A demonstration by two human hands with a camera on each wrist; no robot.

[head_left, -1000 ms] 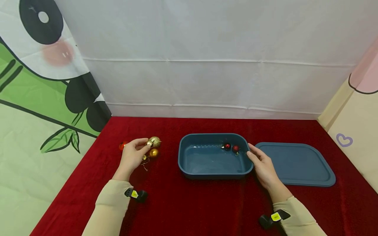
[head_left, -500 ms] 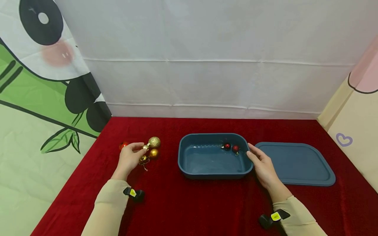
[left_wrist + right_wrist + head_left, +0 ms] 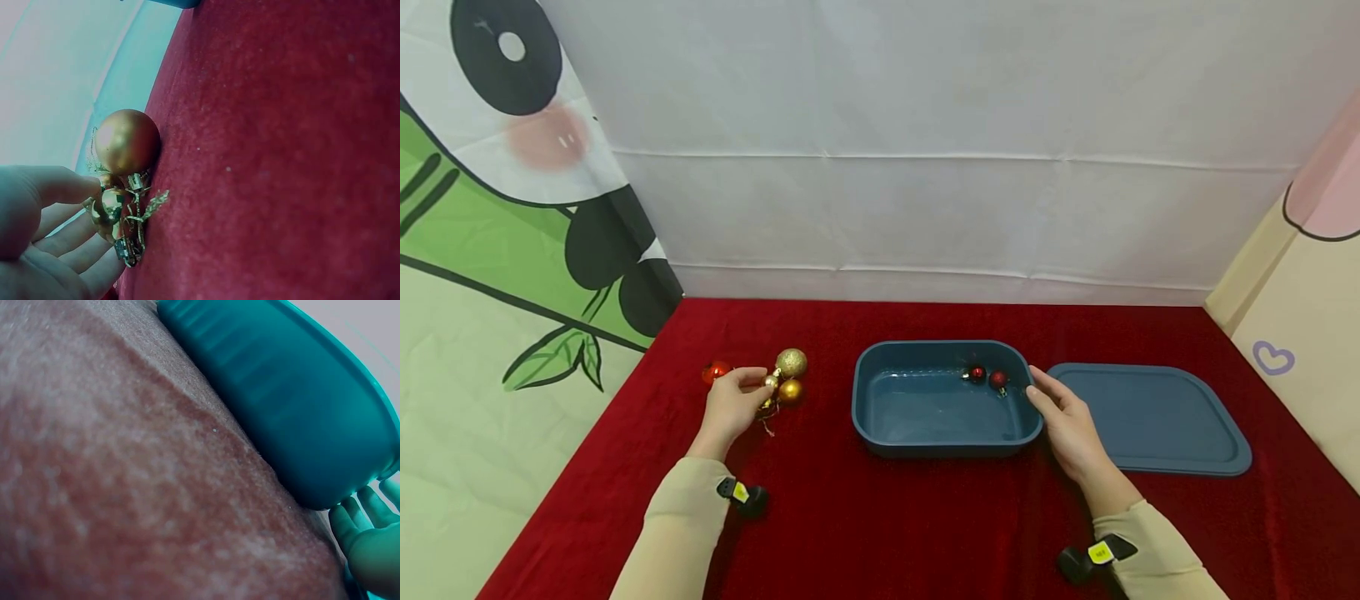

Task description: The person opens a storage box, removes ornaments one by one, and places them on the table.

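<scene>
My left hand [image 3: 757, 383] lies on the red cloth with thumb and fingers closed round a small gold bauble [image 3: 770, 382] [image 3: 111, 204]. Touching it are a shiny gold ball [image 3: 789, 391] [image 3: 127, 142] and a glittery gold ball [image 3: 792, 362]. A red ornament [image 3: 717, 372] lies just left of the hand. My right hand [image 3: 1039, 393] rests with relaxed fingers against the right end of a blue container [image 3: 871, 392] [image 3: 294, 419]. Two small red baubles [image 3: 987, 377] lie in its far right corner.
A blue lid [image 3: 1150, 417] lies flat to the right of the container. The red cloth [image 3: 887, 517] covers the table up to white and printed fabric walls at the back and sides.
My left hand has drawn back from the glittery gold ball and now pinches the small gold bauble beside it. The right hand and the container have not moved.
</scene>
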